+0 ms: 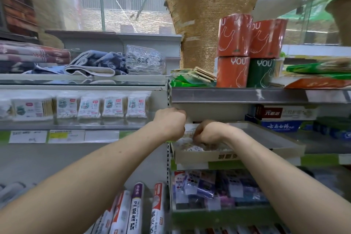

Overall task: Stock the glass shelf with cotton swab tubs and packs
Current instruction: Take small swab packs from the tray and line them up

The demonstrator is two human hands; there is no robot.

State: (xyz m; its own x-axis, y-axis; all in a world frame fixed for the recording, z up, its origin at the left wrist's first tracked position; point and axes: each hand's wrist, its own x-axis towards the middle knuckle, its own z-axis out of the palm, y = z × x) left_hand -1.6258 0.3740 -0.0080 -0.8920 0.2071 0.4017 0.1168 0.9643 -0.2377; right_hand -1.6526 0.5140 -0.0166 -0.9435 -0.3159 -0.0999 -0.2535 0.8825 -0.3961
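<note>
A cardboard tray (224, 156) sits on the right-hand shelf and holds blurred white cotton swab packs (191, 147). My right hand (208, 132) reaches down into the tray with its fingers curled among the packs; what it grips is hidden. My left hand (171, 122) is a closed fist at the tray's left corner, by the shelf upright. A row of cotton swab packs (91, 106) stands on the glass shelf (62, 126) to the left.
Folded towels (95, 64) lie on the top glass shelf. Red and green bag rolls (248, 53) stand on the metal shelf (237, 95) right above the tray. Toothpaste boxes (281, 119) sit to the right, plastic wrap boxes (136, 211) below.
</note>
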